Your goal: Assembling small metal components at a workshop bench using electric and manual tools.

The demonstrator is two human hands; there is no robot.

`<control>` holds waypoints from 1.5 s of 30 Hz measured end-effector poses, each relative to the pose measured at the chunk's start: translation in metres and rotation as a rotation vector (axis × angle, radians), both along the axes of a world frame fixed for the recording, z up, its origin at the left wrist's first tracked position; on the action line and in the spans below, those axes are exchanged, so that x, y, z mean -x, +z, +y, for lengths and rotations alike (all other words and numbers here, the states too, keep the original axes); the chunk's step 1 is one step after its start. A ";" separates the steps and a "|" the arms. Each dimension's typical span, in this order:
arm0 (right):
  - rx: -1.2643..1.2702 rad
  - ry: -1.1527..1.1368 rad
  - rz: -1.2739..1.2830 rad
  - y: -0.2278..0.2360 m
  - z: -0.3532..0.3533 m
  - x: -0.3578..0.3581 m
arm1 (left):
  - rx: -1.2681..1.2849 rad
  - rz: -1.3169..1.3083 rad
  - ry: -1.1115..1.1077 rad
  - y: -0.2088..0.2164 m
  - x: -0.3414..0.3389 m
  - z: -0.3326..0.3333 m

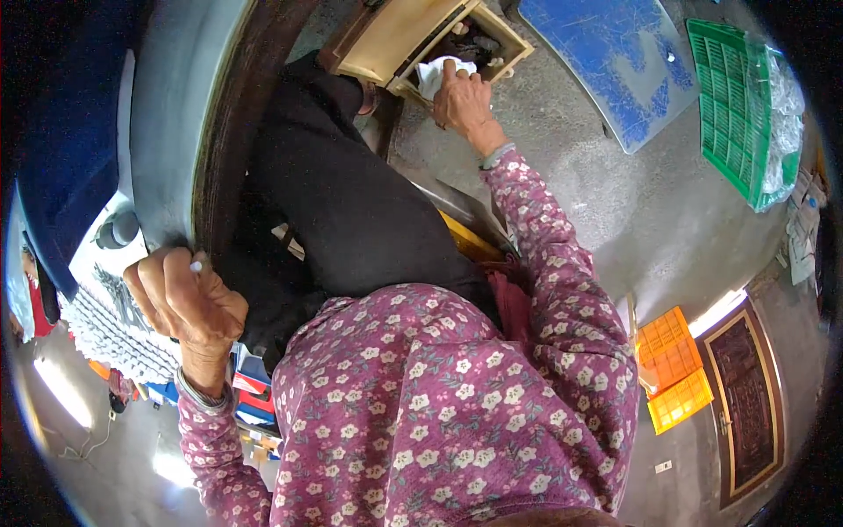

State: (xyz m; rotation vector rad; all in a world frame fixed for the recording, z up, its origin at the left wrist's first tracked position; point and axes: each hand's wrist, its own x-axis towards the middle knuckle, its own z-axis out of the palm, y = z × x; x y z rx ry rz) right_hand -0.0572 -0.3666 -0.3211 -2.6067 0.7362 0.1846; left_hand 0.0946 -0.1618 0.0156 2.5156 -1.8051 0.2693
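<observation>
At the far middle, a pale wooden drawer [507, 63] stands pulled out, with small dark and pale items inside. My right hand [465, 104] reaches over its near edge, fingers closed on a crumpled white cloth or paper [436, 75]. My left hand [189, 297] is curled beside the edge of a grey table [171, 132]. From between its fingers pokes the pale round end of a small thin object [197, 265]; the rest of it is hidden.
Right of the drawer stands a scratched blue board [606, 61]. Farther right is a green plastic crate [727, 110] with clear bags. Orange crates [672, 351] lie at lower right. White ruffled material [110, 329] lies near my left hand. My black-trousered legs [360, 202] fill the middle.
</observation>
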 end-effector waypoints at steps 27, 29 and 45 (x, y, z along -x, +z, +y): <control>0.231 0.089 0.093 -0.162 -0.082 -0.012 | -0.130 0.019 0.104 0.009 0.006 0.009; 0.327 0.047 0.092 -0.172 -0.087 -0.011 | -0.127 0.022 0.115 0.009 0.006 0.009; 0.147 0.018 0.119 -0.100 -0.067 -0.023 | -0.113 0.038 0.089 0.011 0.008 0.000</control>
